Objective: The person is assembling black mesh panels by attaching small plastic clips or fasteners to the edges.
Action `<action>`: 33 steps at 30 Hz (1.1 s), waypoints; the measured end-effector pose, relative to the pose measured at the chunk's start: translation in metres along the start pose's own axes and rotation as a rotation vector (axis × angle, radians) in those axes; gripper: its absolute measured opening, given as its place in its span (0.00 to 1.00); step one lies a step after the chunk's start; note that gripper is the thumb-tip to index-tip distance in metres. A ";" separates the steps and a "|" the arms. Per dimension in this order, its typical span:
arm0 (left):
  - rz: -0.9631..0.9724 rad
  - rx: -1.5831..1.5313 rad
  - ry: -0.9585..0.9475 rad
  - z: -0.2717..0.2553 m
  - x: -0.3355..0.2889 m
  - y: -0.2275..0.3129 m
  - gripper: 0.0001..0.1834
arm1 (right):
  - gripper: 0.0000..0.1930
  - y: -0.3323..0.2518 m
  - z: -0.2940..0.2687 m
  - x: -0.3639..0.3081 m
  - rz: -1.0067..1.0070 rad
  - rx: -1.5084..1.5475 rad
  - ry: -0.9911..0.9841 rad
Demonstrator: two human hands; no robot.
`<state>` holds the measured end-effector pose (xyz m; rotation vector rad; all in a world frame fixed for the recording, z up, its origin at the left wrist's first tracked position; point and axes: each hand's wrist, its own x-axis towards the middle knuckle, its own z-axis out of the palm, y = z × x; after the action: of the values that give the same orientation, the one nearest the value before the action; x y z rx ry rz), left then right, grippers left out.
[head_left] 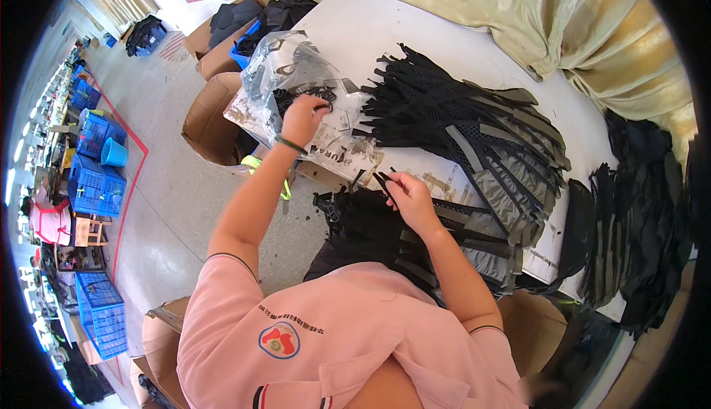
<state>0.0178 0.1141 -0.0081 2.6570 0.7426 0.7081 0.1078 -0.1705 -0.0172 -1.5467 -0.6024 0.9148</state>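
My left hand [302,123] reaches to the mouth of a clear plastic bag [278,64] at the table's left end. Its fingers are pinched on a small black piece [323,107], too small to name surely. Small black parts [296,99] lie in the bag. In my right hand [409,200], thumb and fingers close on a narrow black strap [382,179] near the table's front edge. Black and grey strapped fabric pieces [355,220] hang over my lap below that hand. A large fanned stack of similar black mesh and grey pieces [474,131] lies on the table.
The white table [370,20] has a worn front edge. Cardboard boxes [211,124] stand at its left, one beside a blue crate [244,50]. Dark fabric bundles [637,216] are heaped at the right. Gold curtains [511,9] hang behind. Blue baskets [100,187] line the floor.
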 end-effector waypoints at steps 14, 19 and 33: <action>-0.353 -1.409 -0.335 0.002 -0.085 0.131 0.08 | 0.08 -0.043 -0.014 -0.011 0.210 0.392 -0.139; -0.224 -1.306 -0.349 0.003 -0.089 0.129 0.09 | 0.07 -0.046 -0.014 -0.017 0.272 0.482 -0.145; 0.061 -1.089 -0.120 0.006 -0.097 0.138 0.11 | 0.06 -0.040 -0.009 -0.027 0.061 0.512 -0.007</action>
<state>0.0044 -0.0536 0.0045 1.6935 0.1330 0.6809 0.1049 -0.1898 0.0279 -1.1041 -0.2925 1.0264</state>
